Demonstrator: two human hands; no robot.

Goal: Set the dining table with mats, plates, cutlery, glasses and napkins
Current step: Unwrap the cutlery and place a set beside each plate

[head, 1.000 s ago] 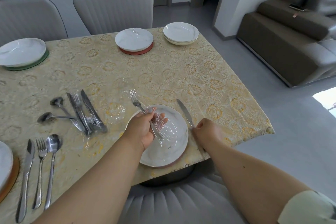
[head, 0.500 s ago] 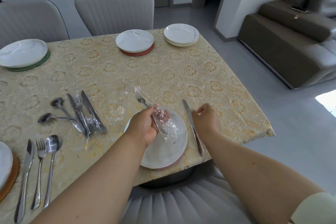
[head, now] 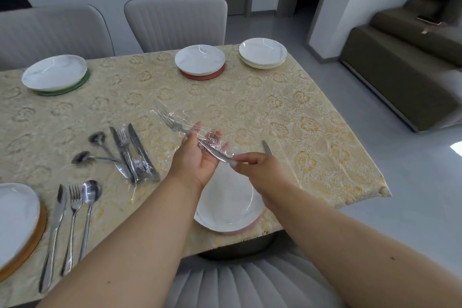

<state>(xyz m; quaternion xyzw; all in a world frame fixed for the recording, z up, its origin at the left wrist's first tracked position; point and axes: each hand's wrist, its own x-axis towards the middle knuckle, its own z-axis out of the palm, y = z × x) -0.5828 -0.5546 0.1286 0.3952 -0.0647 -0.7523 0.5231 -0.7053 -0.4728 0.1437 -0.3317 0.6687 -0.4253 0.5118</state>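
Above the near white plate [head: 230,207], my left hand [head: 200,155] holds a fork [head: 172,125] still partly in clear plastic wrap [head: 212,142]. My right hand [head: 257,165] pinches the fork's handle end. A knife [head: 267,149] lies on the tablecloth to the right of the plate, mostly hidden behind my right hand. To the left lies a pile of wrapped knives, forks and spoons [head: 130,155]. At the far left, a knife, fork and spoon [head: 72,225] are laid beside a plate on an orange mat [head: 22,227].
Across the table stand a plate on a green mat [head: 56,75], a plate on a red mat [head: 200,61] and a stack of plates [head: 262,52]. Grey chairs [head: 175,22] line the far side. A brown sofa [head: 405,57] is at the right.
My right hand left the knife on the table and moved up to the fork's handle end. My left hand lifted the wrapped fork higher above the plate.
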